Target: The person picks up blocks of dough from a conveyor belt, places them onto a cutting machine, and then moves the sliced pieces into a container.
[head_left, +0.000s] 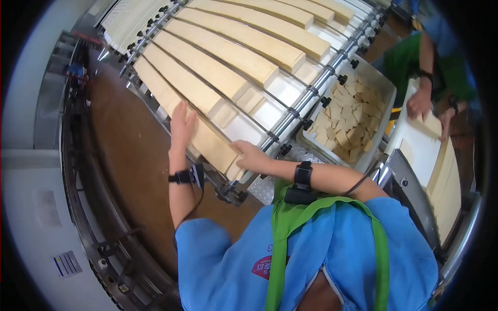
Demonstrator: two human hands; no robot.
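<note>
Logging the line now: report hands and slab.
Left hand flat against nearest slab. Right hand at its near end. Co-worker's hand far right, apart.

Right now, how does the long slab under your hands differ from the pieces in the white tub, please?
The long slab is one uncut strip; the pieces are small blocks. The slab lies flat on the railed rack; the pieces are heaped in the white tub. My left hand and right hand touch the slab only. Both are pale tan.
</note>
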